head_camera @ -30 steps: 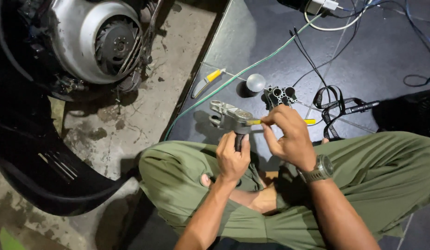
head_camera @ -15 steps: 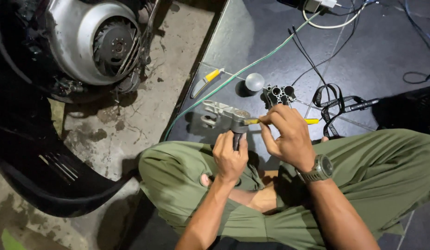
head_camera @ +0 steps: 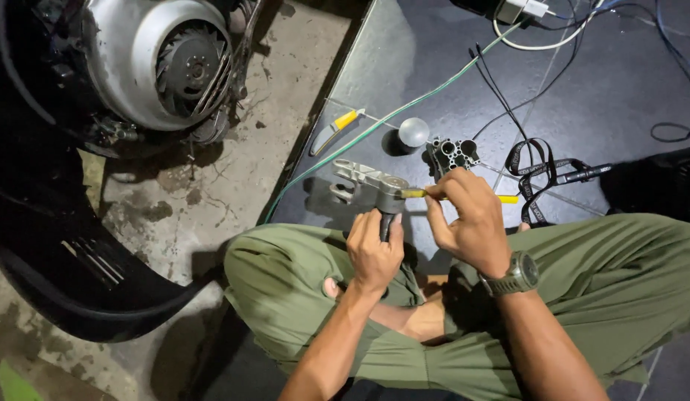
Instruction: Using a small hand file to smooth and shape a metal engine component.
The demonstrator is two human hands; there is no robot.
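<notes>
the left hand (head_camera: pixel 373 252) is wrapped tight around the dark lower stem of a grey cast-metal part (head_camera: pixel 375 187), holding it upright just above the left knee. the part's flat, lugged arm sticks out to the left over the dark mat (head_camera: pixel 605 82). the right hand (head_camera: pixel 467 219) is pinched shut on a yellow-handled screwdriver (head_camera: pixel 464 197), which lies level with its tip against the rounded top of the metal part; the yellow end of the handle pokes out past the knuckles to the right. a metal wristwatch (head_camera: pixel 517 275) sits on the right wrist. both hands are close together, nearly touching, over the lap of olive-green trousers (head_camera: pixel 620 275), the person sitting cross-legged.

just beyond the hands, on the mat, stands a small metal block with several round bores (head_camera: pixel 450 154), and beside it a small grey ball-shaped piece (head_camera: pixel 413 131). a second yellow-handled tool (head_camera: pixel 333 131) lies further left, near the mat's edge. a green wire (head_camera: pixel 404 111) runs diagonally across the mat, black straps and cables (head_camera: pixel 542 174) coil to the right. off the mat, on stained concrete (head_camera: pixel 233 186), sits a silver engine fan housing (head_camera: pixel 163 63).
</notes>
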